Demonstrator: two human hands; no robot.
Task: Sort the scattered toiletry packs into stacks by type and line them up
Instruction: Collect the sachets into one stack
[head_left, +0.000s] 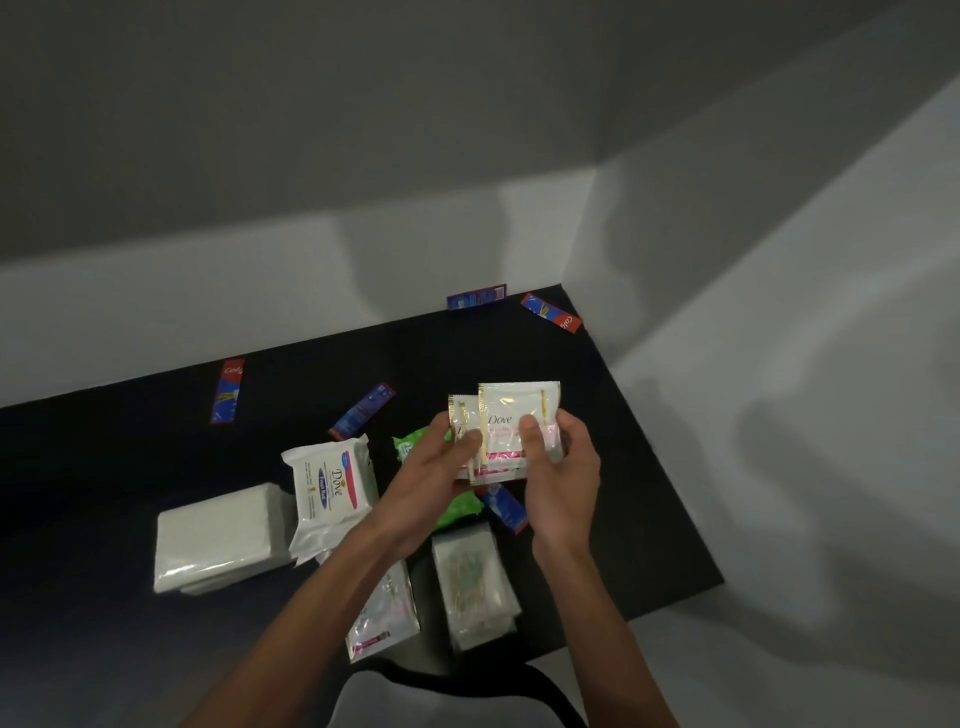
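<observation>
Both hands hold a small stack of white Dove sachets (511, 410) above the black table (130, 452). My left hand (436, 467) grips the stack's left edge and my right hand (561, 467) pinches its right side with the thumb on top. Under the hands lie a green pack (410, 444) and a blue-red toothpaste sachet (504, 506). Another Dove sachet (387, 613) lies under my left forearm, next to a clear pack of cotton buds (475, 587). A white Dove wipes pack (332, 486) and a plain white tissue pack (221, 535) lie to the left.
Several blue-red toothpaste sachets are scattered on the table: one far left (227, 391), one in the middle (362, 410), two at the back (476, 297) (552, 313). White walls enclose the table at the back and right. The table's right edge runs close to my right arm.
</observation>
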